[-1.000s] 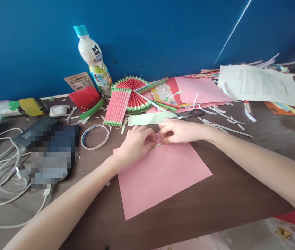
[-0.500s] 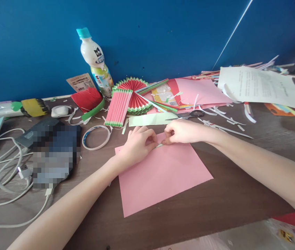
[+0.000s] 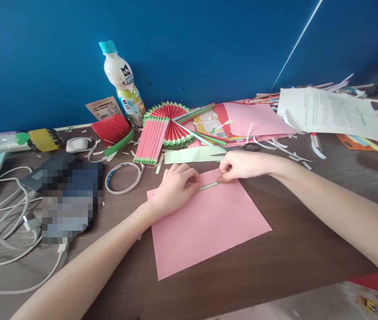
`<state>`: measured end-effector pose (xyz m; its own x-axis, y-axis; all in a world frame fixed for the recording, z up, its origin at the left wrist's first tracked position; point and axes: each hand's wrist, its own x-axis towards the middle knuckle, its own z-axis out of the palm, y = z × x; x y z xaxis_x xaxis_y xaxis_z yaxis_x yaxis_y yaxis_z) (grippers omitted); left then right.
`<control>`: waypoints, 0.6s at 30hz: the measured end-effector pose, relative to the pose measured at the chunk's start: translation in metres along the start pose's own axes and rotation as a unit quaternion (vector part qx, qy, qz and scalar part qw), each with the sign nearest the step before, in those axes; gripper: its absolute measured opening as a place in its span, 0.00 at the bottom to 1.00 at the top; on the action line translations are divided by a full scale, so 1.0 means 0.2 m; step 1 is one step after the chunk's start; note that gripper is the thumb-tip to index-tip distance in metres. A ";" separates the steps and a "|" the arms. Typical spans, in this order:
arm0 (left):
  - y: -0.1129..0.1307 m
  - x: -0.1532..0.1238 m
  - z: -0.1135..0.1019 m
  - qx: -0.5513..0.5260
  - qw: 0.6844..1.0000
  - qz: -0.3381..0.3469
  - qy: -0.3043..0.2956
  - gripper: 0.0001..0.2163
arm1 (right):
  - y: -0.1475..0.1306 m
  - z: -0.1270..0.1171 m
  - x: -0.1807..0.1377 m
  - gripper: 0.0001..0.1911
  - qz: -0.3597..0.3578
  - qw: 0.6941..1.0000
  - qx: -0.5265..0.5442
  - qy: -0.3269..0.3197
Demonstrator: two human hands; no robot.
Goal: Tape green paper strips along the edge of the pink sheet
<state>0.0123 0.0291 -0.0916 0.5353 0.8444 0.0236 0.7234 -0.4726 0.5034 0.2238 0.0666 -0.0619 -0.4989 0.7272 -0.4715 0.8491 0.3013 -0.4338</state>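
A sheet of pink paper (image 3: pixel 205 235) lies at a slant on the dark wooden table in front of me. Near its far edge a narrow pale green paper strip (image 3: pixel 209 185) shows between my two hands. The fingers of my left hand (image 3: pixel 178 189) are closed in a pinch at the strip's left end, the palm resting over the sheet's upper left part. At the right end, my right hand (image 3: pixel 240 165) pinches the strip between thumb and forefinger, low over the paper. Both ends of the strip are hidden by my fingers.
Behind the sheet lie a pale green paper band (image 3: pixel 189 155), scissors (image 3: pixel 250 147), a folded red-and-green paper fan (image 3: pixel 167 115) and paper scraps. A tape roll (image 3: pixel 123 178), a phone (image 3: pixel 75 200) and white cables (image 3: pixel 5 244) lie left. A bottle (image 3: pixel 122 80) stands by the blue wall.
My right hand has slid a little to the right along the strip, so more of the strip shows between my hands. My left hand has stayed nearly in place.
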 end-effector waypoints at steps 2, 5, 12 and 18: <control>0.00 0.00 0.00 0.008 1.000 0.001 0.002 0.03 | 0.00 0.00 0.00 0.18 -0.004 1.000 0.003 0.002; 0.01 0.00 0.01 0.018 1.000 0.001 0.002 0.02 | 0.00 0.01 0.00 0.17 -0.008 1.000 0.011 0.008; -0.01 -0.01 -0.05 0.019 0.999 0.021 -0.016 0.03 | 0.02 0.00 -0.01 0.17 -0.012 0.994 0.065 0.083; -0.03 -0.02 -0.12 0.010 0.998 0.035 -0.050 0.06 | 0.07 -0.08 0.00 0.12 -0.015 0.944 0.146 0.296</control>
<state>-0.0052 0.0344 -0.0752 0.6250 0.7801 -0.0277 0.6902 -0.5357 0.4864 0.2383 0.0803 -0.0558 -0.2641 0.9643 0.0180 0.7092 0.2068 -0.6740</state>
